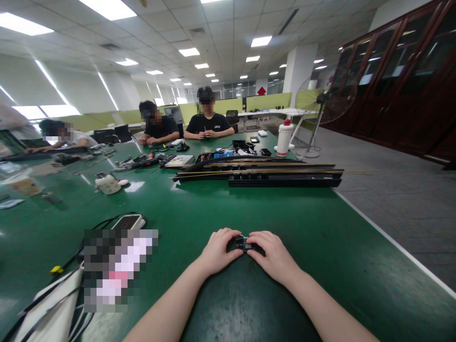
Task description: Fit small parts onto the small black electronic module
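Note:
A small black part with a shiny upper edge lies between my two hands, low over the green table. My left hand grips its left side between thumb and fingers. From the right, my right hand pinches the same part, its thumb at the near side and its fingers at the far side. The fingertips cover both ends of the part, and its finer details are too small to make out.
Long black rails with thin rods lie across the table ahead. Behind them stands a white bottle. At the left are a patterned jar, a white-edged device and cables. Several people sit or lean around the table's far side.

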